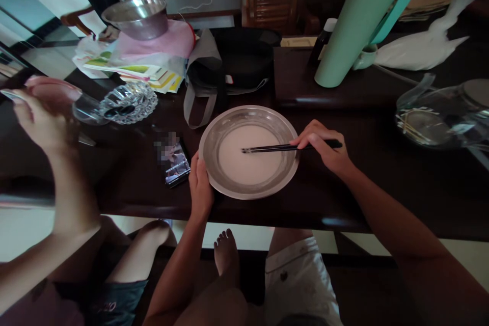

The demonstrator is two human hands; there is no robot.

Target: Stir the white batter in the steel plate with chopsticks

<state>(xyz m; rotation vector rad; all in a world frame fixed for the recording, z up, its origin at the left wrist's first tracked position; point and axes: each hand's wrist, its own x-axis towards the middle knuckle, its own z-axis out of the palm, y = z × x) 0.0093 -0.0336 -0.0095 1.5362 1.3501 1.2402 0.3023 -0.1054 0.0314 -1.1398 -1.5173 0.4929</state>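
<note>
A wide metal bowl (212, 175) stands on the dark table, holding a pale, milky liquid (244, 168). My left hand (199, 186) grips the bowl by its left rim, with the thumb hidden. In my right hand (324, 147) is a pair of dark chopsticks (271, 148), held from the right side over the bowl. Their tips are at the liquid near the middle of the bowl; how deep they dip I cannot tell. Just left of my left hand lies a phone (175, 165) with its screen lit.
At the left, another person's raised hand (46, 122) holds something flat. Behind the phone are a cut-glass dish (132, 103) and a black bag (244, 63). A metal basin (139, 23) tops a pile. A green cylinder (359, 25) and a clear container (424, 127) stand at right.
</note>
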